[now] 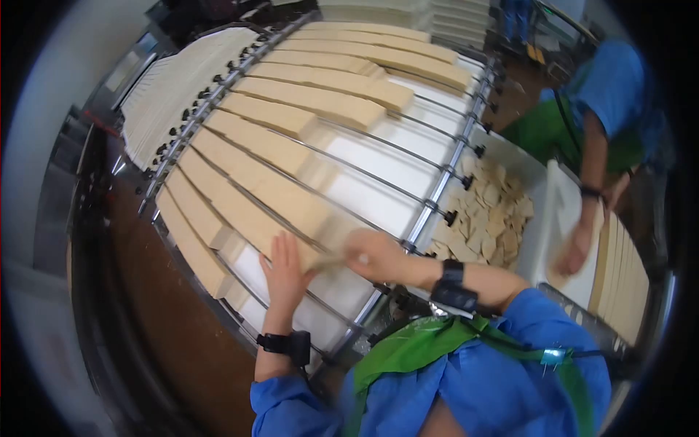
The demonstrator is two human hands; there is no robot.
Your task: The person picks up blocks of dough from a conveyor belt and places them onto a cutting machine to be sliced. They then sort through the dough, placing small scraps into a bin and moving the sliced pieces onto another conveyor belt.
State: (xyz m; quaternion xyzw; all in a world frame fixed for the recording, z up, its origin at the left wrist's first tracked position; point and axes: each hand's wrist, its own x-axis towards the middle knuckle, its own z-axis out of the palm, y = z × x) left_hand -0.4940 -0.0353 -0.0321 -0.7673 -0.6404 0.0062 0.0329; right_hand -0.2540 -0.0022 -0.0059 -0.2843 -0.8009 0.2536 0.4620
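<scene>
Long beige slabs (273,189) lie side by side on a white surface, with metal rods between them. My left hand (285,271) rests on the near end of one slab, fingers spread. Just right of it, my right hand (373,255) is curled at that slab's end, blurred by motion. A thin pale piece (329,263) shows between the two hands; its outline is smeared. My right fingers look closed round something small that I cannot make out.
A white bin (540,211) holding many beige scraps (484,218) stands to the right. Beyond it a co-worker's hand (579,247) is near a white tray with a stack of upright slabs (619,273). A metal rail (451,167) with black knobs borders the surface.
</scene>
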